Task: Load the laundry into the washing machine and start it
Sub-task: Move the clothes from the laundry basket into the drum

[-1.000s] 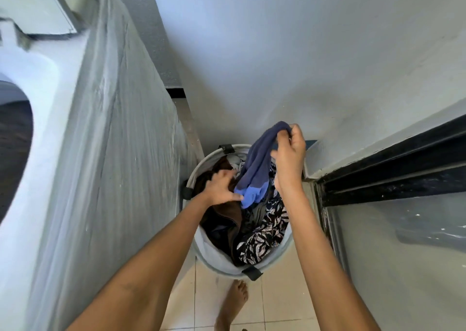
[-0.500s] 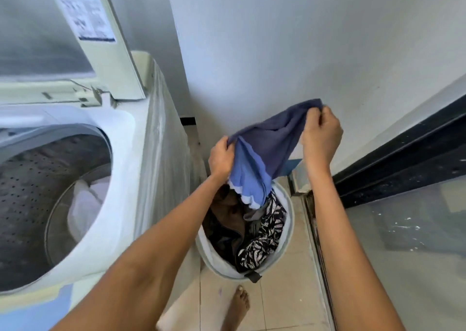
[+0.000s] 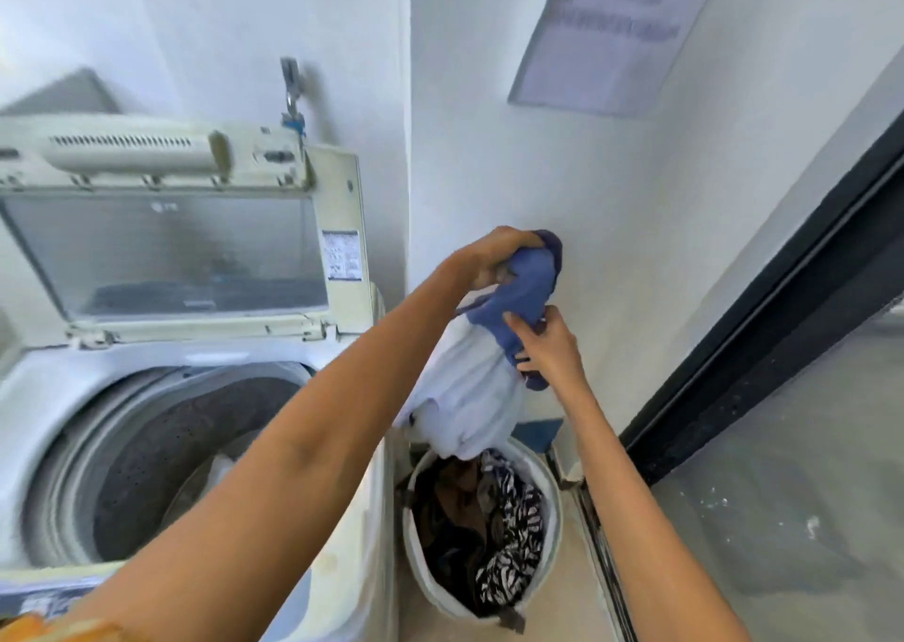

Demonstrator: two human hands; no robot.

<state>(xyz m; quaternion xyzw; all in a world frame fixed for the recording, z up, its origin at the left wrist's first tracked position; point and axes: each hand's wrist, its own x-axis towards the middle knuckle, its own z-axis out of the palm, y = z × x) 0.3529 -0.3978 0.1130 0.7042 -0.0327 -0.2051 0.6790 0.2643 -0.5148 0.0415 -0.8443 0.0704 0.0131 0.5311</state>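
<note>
A blue and white garment (image 3: 482, 377) hangs above the white laundry basket (image 3: 552, 487), lifted clear of it. My left hand (image 3: 491, 257) grips its bunched blue top from above. My right hand (image 3: 548, 348) grips the blue cloth lower down, on its right side. The basket stands on the floor and holds dark, brown and black-and-white patterned clothes (image 3: 511, 539). To the left stands the top-loading washing machine (image 3: 186, 377) with its lid (image 3: 166, 250) raised. Its drum (image 3: 161, 450) is open, with something white lying at the bottom.
A white wall corner stands right behind the garment. A dark-framed glass sliding door (image 3: 782, 348) runs along the right side. A tap (image 3: 292, 86) is fixed to the wall above the machine. The basket sits squeezed between the machine's side and the door track.
Both hands have raised the garment higher out of the basket and bunched it together. Its white lower part now hangs in sight. My view has tilted up to the machine's lid.
</note>
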